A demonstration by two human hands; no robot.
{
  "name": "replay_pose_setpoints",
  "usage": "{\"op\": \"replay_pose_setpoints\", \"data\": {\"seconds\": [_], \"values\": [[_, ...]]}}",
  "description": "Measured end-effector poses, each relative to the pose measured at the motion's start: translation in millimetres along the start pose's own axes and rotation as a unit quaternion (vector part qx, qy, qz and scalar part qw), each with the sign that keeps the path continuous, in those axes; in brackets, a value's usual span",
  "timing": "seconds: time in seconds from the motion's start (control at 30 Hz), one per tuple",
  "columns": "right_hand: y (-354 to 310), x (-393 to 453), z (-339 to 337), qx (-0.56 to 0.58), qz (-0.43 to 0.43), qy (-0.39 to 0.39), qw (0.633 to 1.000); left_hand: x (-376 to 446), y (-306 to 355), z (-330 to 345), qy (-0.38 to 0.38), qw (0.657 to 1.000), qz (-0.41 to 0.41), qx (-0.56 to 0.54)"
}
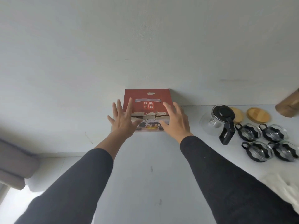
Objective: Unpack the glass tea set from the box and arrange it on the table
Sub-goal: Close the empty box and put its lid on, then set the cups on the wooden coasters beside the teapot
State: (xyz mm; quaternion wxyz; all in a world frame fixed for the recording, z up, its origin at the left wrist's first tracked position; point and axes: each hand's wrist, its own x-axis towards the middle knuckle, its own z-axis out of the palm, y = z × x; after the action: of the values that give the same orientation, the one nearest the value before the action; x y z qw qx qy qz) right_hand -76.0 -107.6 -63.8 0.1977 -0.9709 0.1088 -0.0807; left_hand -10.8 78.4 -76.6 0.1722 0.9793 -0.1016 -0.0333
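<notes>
Head view: the red box (146,109) sits dead ahead of you at the far edge of the bench (145,159), against the wall, its long axis running left to right. Your left hand (122,121) and right hand (175,121) are both spread flat, fingers straight — one at each end of the box front, gripping nothing, about equally near. The glass teapot (217,122) and four cups (267,141) already stand off to your right, well apart from the box.
</notes>
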Motion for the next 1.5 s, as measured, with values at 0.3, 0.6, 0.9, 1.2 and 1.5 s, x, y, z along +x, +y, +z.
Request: {"op": "replay_pose_setpoints", "data": {"seconds": [0.3, 0.6, 0.9, 1.2, 1.5], "values": [[37, -39, -69, -0.009, 0.022, 0.079, 0.997, -32, 82, -12, 0.052, 0.994, 0.04, -0.088], [139, -84, -167, -0.039, -0.004, 0.126, 0.991, -78, 228, 11, 0.063, 0.989, 0.077, -0.112], [278, -145, -247, -0.067, 0.109, 0.14, 0.982, -141, 371, 67, 0.002, 0.983, 0.162, -0.083], [345, -132, -279, -0.052, 0.118, 0.149, 0.98, -108, 452, 75, -0.001, 0.983, 0.178, -0.052], [442, -105, -314, -0.072, 0.178, 0.144, 0.971, -83, 557, 131, -0.062, 0.975, 0.203, -0.059]]}}
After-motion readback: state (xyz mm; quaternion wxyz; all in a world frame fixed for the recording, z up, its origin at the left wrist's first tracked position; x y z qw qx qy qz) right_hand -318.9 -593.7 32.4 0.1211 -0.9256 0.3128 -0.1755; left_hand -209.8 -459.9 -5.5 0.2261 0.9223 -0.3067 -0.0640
